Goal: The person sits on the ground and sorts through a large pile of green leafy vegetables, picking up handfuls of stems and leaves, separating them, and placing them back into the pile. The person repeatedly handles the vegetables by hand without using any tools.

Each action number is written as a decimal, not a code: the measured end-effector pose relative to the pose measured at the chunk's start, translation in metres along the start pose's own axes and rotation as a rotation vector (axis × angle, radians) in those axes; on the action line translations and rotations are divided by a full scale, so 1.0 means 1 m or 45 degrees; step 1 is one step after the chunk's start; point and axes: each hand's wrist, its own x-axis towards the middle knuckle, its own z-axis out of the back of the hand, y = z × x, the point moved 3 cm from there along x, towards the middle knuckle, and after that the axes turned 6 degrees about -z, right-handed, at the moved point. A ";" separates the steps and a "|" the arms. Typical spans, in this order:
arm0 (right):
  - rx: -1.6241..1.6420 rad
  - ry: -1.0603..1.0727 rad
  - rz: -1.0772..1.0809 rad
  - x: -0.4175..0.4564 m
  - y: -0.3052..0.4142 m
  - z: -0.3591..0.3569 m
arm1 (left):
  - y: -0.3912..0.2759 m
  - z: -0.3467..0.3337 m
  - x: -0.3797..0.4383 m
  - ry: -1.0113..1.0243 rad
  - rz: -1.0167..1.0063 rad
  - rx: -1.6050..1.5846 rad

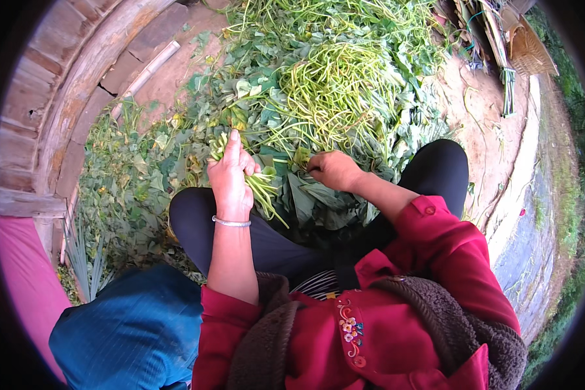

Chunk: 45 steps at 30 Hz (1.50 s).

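My left hand (231, 178) is closed around a bundle of green leaf stems (263, 190), whose ends stick out above and below the fist. To its right, my right hand (336, 170) has its fingers curled at a yellowish-green leaf (301, 157) with a stem; its fingertips are partly hidden. Just beyond both hands lies a tangled heap of stripped green stems (339, 92) on top of broad green leaves. More dark green leaves (307, 200) lie between my bent knees, below my right hand.
Leafy vines (136, 170) spread over the ground at left, by a wooden wall (19, 141) and a pale pole (151, 68). A woven basket (529, 48) and tied stalks (508, 87) are at upper right. Blue cloth (131, 331) lies close at my lower left, pink cloth (24, 278) beyond it.
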 end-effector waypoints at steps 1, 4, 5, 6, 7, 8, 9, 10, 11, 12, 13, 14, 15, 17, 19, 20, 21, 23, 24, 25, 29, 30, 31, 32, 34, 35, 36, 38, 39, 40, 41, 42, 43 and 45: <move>-0.115 0.021 -0.030 0.000 0.001 -0.006 | 0.002 0.001 0.001 -0.002 0.009 0.009; -0.233 0.046 -0.124 0.002 0.001 -0.014 | 0.000 0.004 0.001 -0.031 -0.014 0.028; -0.259 0.057 -0.150 0.005 0.002 -0.017 | -0.001 0.006 0.002 -0.044 -0.021 0.036; -0.293 0.067 -0.181 0.007 0.001 -0.018 | 0.001 0.006 0.004 -0.033 -0.031 0.018; -0.326 0.076 -0.213 0.010 -0.001 -0.020 | 0.002 0.004 0.005 -0.043 -0.036 0.025; -0.323 0.047 -0.180 0.013 -0.003 -0.021 | 0.002 0.001 0.007 -0.054 -0.041 0.033; -0.316 0.047 -0.195 0.015 -0.005 -0.024 | 0.003 -0.001 0.007 -0.069 -0.044 0.047; -0.309 0.047 -0.210 0.018 -0.007 -0.026 | 0.002 -0.003 0.008 -0.062 -0.063 0.052; -0.301 0.046 -0.225 0.020 -0.011 -0.026 | 0.003 -0.005 0.008 -0.052 -0.073 0.041; -0.212 0.025 -0.232 0.020 -0.012 -0.022 | 0.004 -0.004 0.009 -0.042 -0.082 0.037; -0.113 0.036 -0.287 0.020 -0.015 -0.017 | 0.006 -0.002 0.009 -0.032 -0.092 0.033; -0.108 0.040 -0.289 0.020 -0.016 -0.015 | 0.006 0.001 0.008 -0.033 -0.075 0.016; -0.111 0.037 -0.288 0.019 -0.018 -0.011 | 0.004 0.001 0.008 -0.042 -0.089 0.021; -0.268 0.110 -0.175 0.011 -0.018 -0.017 | 0.002 -0.001 0.005 -0.032 -0.077 0.053; -0.385 0.152 -0.123 0.007 -0.016 -0.026 | 0.003 0.001 0.007 -0.020 -0.084 0.063; -0.424 0.159 -0.138 0.006 -0.016 -0.031 | 0.003 0.001 0.007 -0.013 -0.087 0.067; -0.462 0.163 -0.151 0.006 -0.011 -0.030 | 0.003 0.000 0.007 -0.025 -0.081 0.078; -0.259 0.165 -0.197 0.007 -0.008 -0.018 | 0.003 -0.004 0.005 -0.049 -0.069 0.099; -0.116 0.149 -0.211 0.006 -0.006 -0.003 | 0.005 -0.003 0.007 -0.047 -0.061 0.101; 0.027 0.133 -0.224 0.007 -0.007 0.008 | 0.005 -0.003 0.008 -0.028 -0.059 0.102; 1.186 0.123 -0.423 0.010 -0.009 0.040 | 0.008 -0.001 0.005 0.090 -0.016 0.174; 1.416 0.105 -0.395 0.006 -0.007 0.045 | 0.012 -0.004 0.003 0.135 0.021 0.193; 1.551 0.117 -0.412 0.003 -0.005 0.048 | 0.017 -0.010 0.000 0.179 0.059 0.214; 1.632 0.148 -0.371 0.002 -0.004 0.048 | 0.019 -0.016 -0.004 0.258 0.103 0.239; 1.718 0.195 -0.297 0.000 0.002 0.047 | 0.026 -0.024 -0.008 0.325 0.156 0.265; 1.718 0.219 -0.250 -0.001 0.006 0.045 | 0.029 -0.027 -0.009 0.358 0.166 0.276; 1.730 0.236 -0.238 -0.004 0.011 0.045 | 0.031 -0.032 -0.012 0.385 0.207 0.330; 1.726 0.267 -0.213 -0.008 0.020 0.044 | 0.040 -0.032 -0.013 0.444 0.196 0.278; 1.729 0.297 -0.186 -0.012 0.024 0.044 | 0.044 -0.035 -0.015 0.473 0.193 0.258; 1.778 0.289 -0.194 -0.012 0.024 0.041 | 0.045 -0.038 -0.018 0.463 0.244 0.217; 1.828 0.280 -0.202 -0.011 0.022 0.040 | 0.047 -0.040 -0.017 0.469 0.236 0.126; 1.783 0.303 -0.222 -0.011 0.024 0.040 | 0.049 -0.038 -0.016 0.429 0.236 0.105; 1.752 0.317 -0.248 -0.012 0.026 0.040 | 0.052 -0.035 -0.015 0.388 0.236 0.084; 1.778 0.332 -0.270 -0.015 0.029 0.038 | 0.057 -0.034 -0.013 0.419 0.250 0.065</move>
